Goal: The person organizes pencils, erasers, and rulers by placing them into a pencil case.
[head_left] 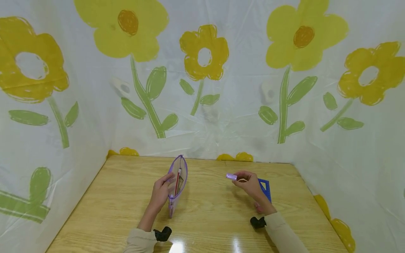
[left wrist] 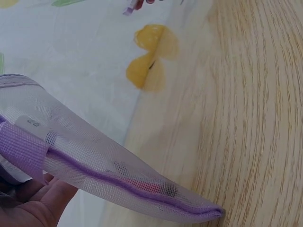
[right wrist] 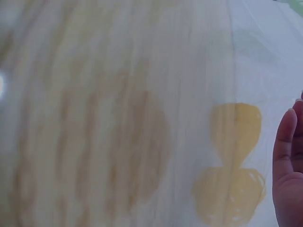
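Note:
My left hand (head_left: 160,192) holds a mesh pencil pouch (head_left: 171,207) with purple trim by its left side, and the pouch stands upright with its top agape. Inside it, a red pencil (head_left: 177,182) leans beside a darker item. In the left wrist view, the pouch's mesh side (left wrist: 94,137) and purple piping slant down to the wood, with my fingers beneath it. My right hand (head_left: 250,183) pinches a small shiny light-purple block (head_left: 231,176) between thumb and fingers above the table. Only part of that hand (right wrist: 289,175) shows in the right wrist view.
A blue set square (head_left: 265,189) lies partly under my right forearm, with a small pink item (head_left: 258,208) close by. The wooden table (head_left: 209,218) meets a white flowered cloth (head_left: 240,133) at the back and sides. Black wrist cameras sit on both wrists.

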`<state>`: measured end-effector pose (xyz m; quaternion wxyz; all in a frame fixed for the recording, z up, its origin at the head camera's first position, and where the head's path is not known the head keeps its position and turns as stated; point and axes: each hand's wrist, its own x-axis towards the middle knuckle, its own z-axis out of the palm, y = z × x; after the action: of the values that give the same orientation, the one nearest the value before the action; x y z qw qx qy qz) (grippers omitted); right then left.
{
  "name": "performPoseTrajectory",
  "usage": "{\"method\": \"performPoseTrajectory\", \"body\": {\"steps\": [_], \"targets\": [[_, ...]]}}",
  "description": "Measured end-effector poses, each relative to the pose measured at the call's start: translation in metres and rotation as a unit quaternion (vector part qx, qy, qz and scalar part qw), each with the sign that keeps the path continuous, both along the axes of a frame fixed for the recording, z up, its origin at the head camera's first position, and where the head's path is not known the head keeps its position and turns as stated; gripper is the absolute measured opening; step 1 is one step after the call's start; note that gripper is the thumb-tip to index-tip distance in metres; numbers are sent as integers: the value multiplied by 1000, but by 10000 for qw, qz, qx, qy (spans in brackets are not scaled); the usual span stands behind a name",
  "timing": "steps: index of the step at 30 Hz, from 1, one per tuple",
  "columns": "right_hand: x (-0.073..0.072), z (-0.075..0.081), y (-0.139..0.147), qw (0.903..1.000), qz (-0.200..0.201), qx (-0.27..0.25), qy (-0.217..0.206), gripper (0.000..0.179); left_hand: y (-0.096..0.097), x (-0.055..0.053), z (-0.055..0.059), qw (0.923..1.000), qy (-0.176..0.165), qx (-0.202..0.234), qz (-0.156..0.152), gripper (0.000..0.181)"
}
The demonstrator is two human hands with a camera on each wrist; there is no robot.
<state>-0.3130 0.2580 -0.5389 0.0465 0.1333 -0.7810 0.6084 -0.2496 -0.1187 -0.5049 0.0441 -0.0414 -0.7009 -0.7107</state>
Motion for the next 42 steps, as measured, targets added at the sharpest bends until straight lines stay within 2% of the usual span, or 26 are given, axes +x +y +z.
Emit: {"method": "performPoseTrajectory", "body": {"steps": [8,18,28,30,37,42], "targets": [[-1,1,-11,9999,99,-2,61,24,-1,-1,-1,10000,-42,-2,-32,47],[0,4,-34,9988,433,83,191,24,-1,1,0,10000,-41,-1,-39,47],[17,34,-66,9966,746,52,334,21,2,-1,-1,10000,0,-17,-51,46],[17,34,-70,9960,830,32,345,20,2,-1,-1,10000,8,-15,-52,46],[2,13,-83,9945,968,27,406,19,2,-2,-3,10000,9,-23,-32,46],[0,16,-96,9938,1035,22,404,19,2,-1,-3,10000,30,-48,-56,46]]}}
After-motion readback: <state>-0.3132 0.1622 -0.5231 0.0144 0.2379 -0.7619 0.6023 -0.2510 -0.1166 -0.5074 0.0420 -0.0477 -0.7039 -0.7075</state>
